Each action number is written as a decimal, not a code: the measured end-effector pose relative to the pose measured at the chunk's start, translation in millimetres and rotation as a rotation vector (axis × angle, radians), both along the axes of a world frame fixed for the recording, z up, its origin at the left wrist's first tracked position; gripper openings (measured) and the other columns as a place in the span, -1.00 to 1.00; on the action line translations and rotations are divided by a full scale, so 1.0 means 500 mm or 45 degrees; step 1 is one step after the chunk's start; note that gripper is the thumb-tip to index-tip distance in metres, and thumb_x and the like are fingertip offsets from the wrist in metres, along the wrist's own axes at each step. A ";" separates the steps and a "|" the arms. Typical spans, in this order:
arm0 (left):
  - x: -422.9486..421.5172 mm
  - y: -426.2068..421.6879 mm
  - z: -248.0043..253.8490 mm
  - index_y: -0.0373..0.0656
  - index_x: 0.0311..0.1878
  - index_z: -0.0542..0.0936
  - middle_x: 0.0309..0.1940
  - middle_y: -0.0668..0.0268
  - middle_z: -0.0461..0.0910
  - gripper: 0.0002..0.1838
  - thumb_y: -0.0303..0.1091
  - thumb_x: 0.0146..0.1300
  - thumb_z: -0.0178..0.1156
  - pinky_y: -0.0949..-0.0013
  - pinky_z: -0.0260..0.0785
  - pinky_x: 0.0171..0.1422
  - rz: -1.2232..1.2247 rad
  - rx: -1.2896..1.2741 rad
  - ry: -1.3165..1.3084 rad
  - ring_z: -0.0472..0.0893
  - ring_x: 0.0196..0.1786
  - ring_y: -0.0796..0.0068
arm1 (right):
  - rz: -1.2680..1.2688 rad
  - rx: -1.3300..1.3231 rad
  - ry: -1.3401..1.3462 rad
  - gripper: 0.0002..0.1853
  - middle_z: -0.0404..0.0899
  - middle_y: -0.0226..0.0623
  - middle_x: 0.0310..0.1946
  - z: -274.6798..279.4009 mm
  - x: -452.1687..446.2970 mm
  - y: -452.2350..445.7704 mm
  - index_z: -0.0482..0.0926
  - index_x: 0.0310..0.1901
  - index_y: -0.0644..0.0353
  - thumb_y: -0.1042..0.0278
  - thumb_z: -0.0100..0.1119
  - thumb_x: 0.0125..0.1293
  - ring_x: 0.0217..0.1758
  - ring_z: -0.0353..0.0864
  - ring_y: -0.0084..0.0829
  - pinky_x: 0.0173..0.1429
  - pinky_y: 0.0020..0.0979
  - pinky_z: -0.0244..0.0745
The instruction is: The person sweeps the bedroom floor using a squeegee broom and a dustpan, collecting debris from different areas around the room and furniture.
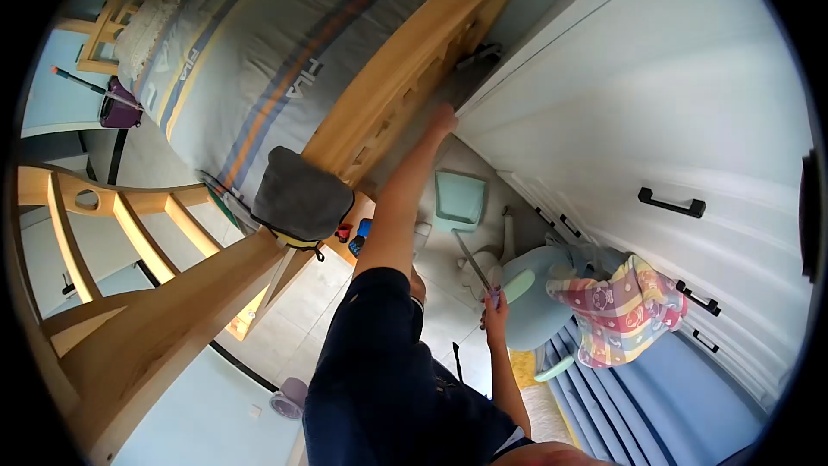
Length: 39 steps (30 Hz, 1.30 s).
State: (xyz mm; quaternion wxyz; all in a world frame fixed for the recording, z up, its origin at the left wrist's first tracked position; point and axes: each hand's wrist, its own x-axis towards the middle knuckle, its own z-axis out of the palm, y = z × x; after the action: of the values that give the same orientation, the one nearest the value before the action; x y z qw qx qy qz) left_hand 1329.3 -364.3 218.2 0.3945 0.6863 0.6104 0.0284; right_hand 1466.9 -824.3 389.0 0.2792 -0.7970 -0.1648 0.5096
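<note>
A pale green long-handled dustpan (459,197) rests on the tiled floor between the bed and the white cabinet. My right hand (494,315) is closed around the upper end of its grey handle. My left arm stretches away from me, and my left hand (443,118) is beside the lower edge of the white cabinet (604,112), near the bed's wooden end. Its fingers are too small and hidden to make out, so I cannot tell whether it grips anything.
The wooden bed frame (414,69) stands to the left, with a grey cushion-like item (302,194) at its corner. A light blue chair (539,293) with a checked cloth (634,311) is at the right. A wooden ladder (138,237) and a small bin (291,397) are at left.
</note>
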 end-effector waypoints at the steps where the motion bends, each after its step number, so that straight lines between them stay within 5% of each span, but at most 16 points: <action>1: 0.008 0.017 -0.014 -0.34 -0.12 0.52 -0.13 -0.07 0.55 -0.69 -0.34 0.18 -0.06 0.09 0.38 -0.03 0.003 -0.008 -0.002 0.57 -0.11 0.01 | 0.005 0.002 -0.016 -0.70 0.45 -0.45 -0.50 0.003 0.010 0.011 0.46 -0.01 0.24 0.30 0.02 0.28 -0.67 0.29 -0.68 -0.63 -0.58 0.20; 4: 0.006 -0.002 -0.023 -0.33 -0.11 0.54 -0.06 -0.09 0.52 -0.68 -0.36 0.18 -0.08 0.10 0.37 0.06 0.109 0.046 0.068 0.51 0.02 -0.01 | 0.172 0.186 -0.196 -0.70 0.44 -0.46 -0.51 -0.025 0.044 0.015 0.47 -0.02 0.28 0.32 0.02 0.28 -0.60 0.30 -0.69 -0.55 -0.60 0.21; 6: -0.023 -0.029 0.086 -0.33 -0.09 0.55 -0.04 -0.10 0.51 -0.67 -0.37 0.19 -0.08 0.12 0.37 0.10 -0.035 0.028 0.215 0.51 0.04 0.00 | 0.121 0.155 -0.146 -0.68 0.46 -0.43 -0.48 -0.016 0.045 0.021 0.45 0.00 0.33 0.33 0.04 0.28 -0.49 0.36 -0.65 -0.42 -0.59 0.29; 9: -0.030 -0.051 0.053 -0.30 -0.05 0.54 -0.04 -0.09 0.51 -0.66 -0.39 0.20 -0.10 0.13 0.36 0.11 0.083 -0.070 0.168 0.51 0.04 0.01 | 0.092 -0.038 -0.023 -0.60 0.48 -0.37 -0.44 0.028 0.029 0.040 0.41 0.07 0.38 0.31 0.07 0.27 -0.40 0.43 -0.56 -0.25 -0.52 0.37; 24: 0.028 -0.099 0.050 -0.15 0.12 0.47 0.13 0.09 0.44 -0.63 -0.31 0.28 -0.10 0.12 0.31 0.20 0.038 -0.203 0.316 0.45 0.17 0.12 | 0.171 0.245 -0.234 -0.59 0.56 -0.16 -0.26 0.031 -0.019 -0.116 0.39 0.10 0.36 0.31 0.05 0.28 -0.24 0.52 -0.43 -0.09 -0.45 0.40; 28: -0.035 -0.197 0.022 -0.19 0.08 0.49 0.13 0.08 0.44 -0.63 -0.31 0.24 -0.06 0.14 0.32 0.20 -0.098 -0.053 0.371 0.45 0.17 0.11 | 0.205 0.147 -0.279 -0.60 0.57 -0.07 -0.23 0.098 -0.034 -0.172 0.39 0.12 0.31 0.30 0.04 0.29 -0.22 0.56 -0.34 -0.09 -0.41 0.41; 34: -0.116 -0.407 0.082 -0.27 0.03 0.51 0.07 -0.04 0.46 -0.61 -0.33 0.15 -0.01 0.17 0.35 0.18 -0.043 -0.317 0.291 0.47 0.14 0.08 | 0.229 0.135 -0.314 -0.62 0.57 0.04 -0.23 0.224 -0.092 -0.330 0.40 0.10 0.25 0.31 0.04 0.28 -0.18 0.59 -0.12 -0.11 -0.32 0.43; 37: -0.139 -0.540 0.090 -0.40 -0.12 0.56 -0.05 -0.12 0.52 -0.65 -0.42 0.11 -0.06 0.23 0.45 -0.02 -0.024 -0.160 0.279 0.57 -0.01 0.10 | 0.159 0.203 -0.374 -0.65 0.57 0.06 -0.20 0.253 -0.132 -0.461 0.41 0.10 0.23 0.35 0.02 0.28 -0.15 0.59 -0.09 -0.07 -0.30 0.43; 39: -0.145 -0.598 0.080 -0.41 -0.50 0.61 -0.39 -0.07 0.62 -0.77 -0.47 0.01 0.00 0.21 0.49 -0.18 -0.058 -0.262 0.241 0.65 -0.22 0.13 | 0.097 0.208 -0.388 -0.64 0.57 0.04 -0.18 0.258 -0.158 -0.553 0.41 0.10 0.24 0.36 0.02 0.28 -0.14 0.59 -0.12 -0.05 -0.31 0.43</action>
State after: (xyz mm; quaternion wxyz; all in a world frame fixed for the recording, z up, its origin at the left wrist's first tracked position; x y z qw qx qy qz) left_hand 1256.9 -663.2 258.2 0.4040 0.6554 0.6289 -0.1081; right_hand 1387.9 -1101.0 518.2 0.2953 -0.8329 -0.2761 0.3778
